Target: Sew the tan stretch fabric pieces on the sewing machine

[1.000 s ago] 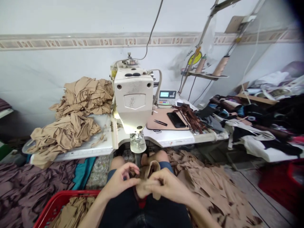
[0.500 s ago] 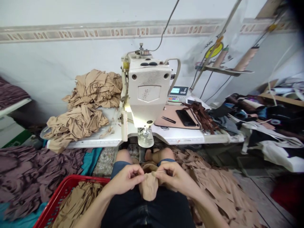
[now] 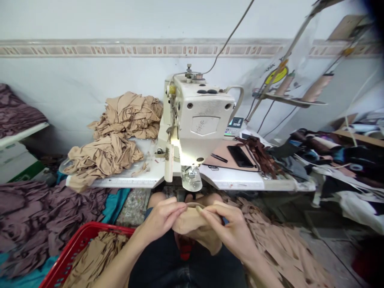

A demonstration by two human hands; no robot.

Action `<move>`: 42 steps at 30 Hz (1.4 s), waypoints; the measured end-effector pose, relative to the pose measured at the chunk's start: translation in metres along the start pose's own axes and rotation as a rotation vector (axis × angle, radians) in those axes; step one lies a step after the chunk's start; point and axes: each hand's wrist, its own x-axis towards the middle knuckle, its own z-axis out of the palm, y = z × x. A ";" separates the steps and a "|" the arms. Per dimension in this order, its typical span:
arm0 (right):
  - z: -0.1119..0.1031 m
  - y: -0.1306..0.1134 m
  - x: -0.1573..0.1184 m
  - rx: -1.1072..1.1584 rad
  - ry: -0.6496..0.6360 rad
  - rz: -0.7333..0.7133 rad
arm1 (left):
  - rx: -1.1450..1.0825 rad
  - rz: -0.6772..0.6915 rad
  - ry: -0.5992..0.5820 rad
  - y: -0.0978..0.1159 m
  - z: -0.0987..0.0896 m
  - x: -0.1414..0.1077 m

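Between my two hands a piece of beige fabric point(image 3: 192, 222) hangs over my lap, its upper edge pinched at both sides. My left hand point(image 3: 165, 216) is closed on its left part, fingertips together. On the other side my right hand point(image 3: 226, 222) pinches the same piece between thumb and fingers. Just beyond the hands stands the white sewing machine point(image 3: 205, 124), with its lit needle area and rounded plate point(image 3: 192, 183) above and ahead of the fabric.
Beige fabric piles point(image 3: 103, 158) lie on the table's left. A phone point(image 3: 240, 156) and snips point(image 3: 219, 158) rest at the right. A red basket point(image 3: 64, 256) stands at lower left; cut beige pieces point(image 3: 279, 248) cover the floor at right.
Both hands have risen slightly towards the machine, and the fabric is now spread wider between them. The view has shifted, so the machine appears further right.
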 end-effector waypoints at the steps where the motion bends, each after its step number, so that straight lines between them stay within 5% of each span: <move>1: -0.002 -0.003 0.001 -0.020 0.014 -0.032 | 0.015 0.029 0.003 0.002 0.000 0.002; 6: -0.004 -0.007 0.018 -0.004 0.152 -0.069 | -0.094 -0.045 0.061 0.014 -0.005 0.016; 13: 0.005 0.014 0.045 0.328 0.201 0.209 | -0.263 -0.377 0.106 0.014 -0.011 0.035; 21: 0.010 0.029 0.053 0.526 0.250 0.309 | -0.244 -0.453 0.252 0.027 -0.019 0.056; 26: 0.010 0.037 0.068 0.535 0.318 0.321 | -0.392 -0.452 0.374 0.017 -0.012 0.074; 34: 0.007 0.050 0.080 0.525 0.395 0.332 | -0.509 -0.378 0.405 0.003 0.000 0.091; 42: 0.018 0.065 0.040 0.543 0.199 0.417 | -0.515 -0.401 0.449 -0.013 0.001 0.074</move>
